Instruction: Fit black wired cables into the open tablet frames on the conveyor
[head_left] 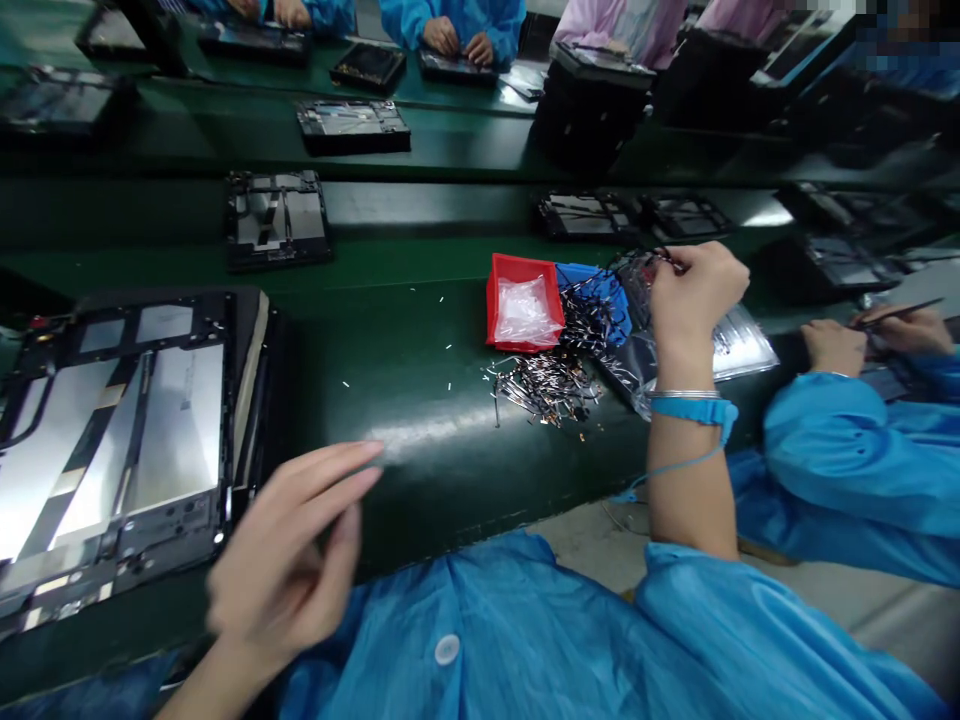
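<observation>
My left hand (pixel 300 545) hovers above the near edge of the green bench with its fingers stretched out and nothing in them. To its left lies a stack of tablet-like devices (pixel 180 400), the top one with its silver inside exposed. My right hand (pixel 697 285) is closed, with thin black cables (pixel 637 260) at its fingertips above a blue bin (pixel 619 300). More black cables spill from that bin. Beside it stands a red bin (pixel 525 268) holding clear plastic film pieces (pixel 523 308). A pile of small dark and silver parts (pixel 547 388) lies in front.
Clear plastic bags (pixel 739 345) lie beyond my right wrist. A co-worker's hands (pixel 832 345) work at the right. Opened devices (pixel 277 220) sit along the conveyor (pixel 435 210), and other workers sit across it. Small white scraps dot the green bench (pixel 405 370).
</observation>
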